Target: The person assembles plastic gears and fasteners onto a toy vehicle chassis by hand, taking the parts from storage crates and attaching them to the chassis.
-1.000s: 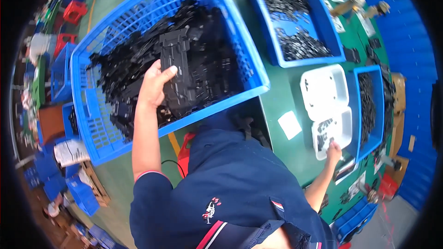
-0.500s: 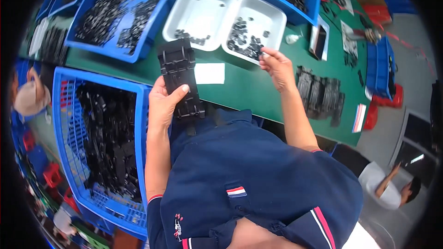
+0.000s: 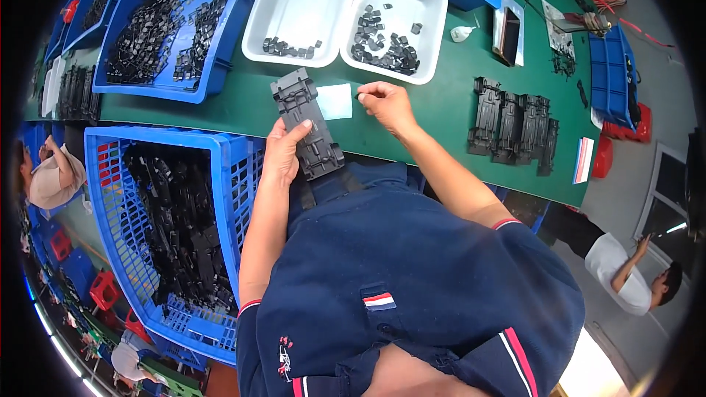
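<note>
My left hand (image 3: pixel 283 153) grips a long black plastic chassis part (image 3: pixel 305 122), held over the near edge of the green table (image 3: pixel 434 114). My right hand (image 3: pixel 386 100) hovers just right of it, fingertips pinched on a tiny dark piece that is too small to make out. Two white trays sit just beyond: the left tray (image 3: pixel 301 7) holds a few small black clips, the right tray (image 3: pixel 401 22) holds several more. A pale card (image 3: pixel 337 101) lies on the table between my hands.
A large blue crate (image 3: pixel 110 198) of black chassis parts stands at my left side. Another blue bin (image 3: pixel 173 29) of black parts sits at the back left. A row of finished black chassis (image 3: pixel 515 125) lies on the right. Other people work at the far left and lower right.
My left hand lifted a chassis out of the blue crate and brought it to the table. My right hand left the white tray and drew in beside the chassis with its fingers pinched.
</note>
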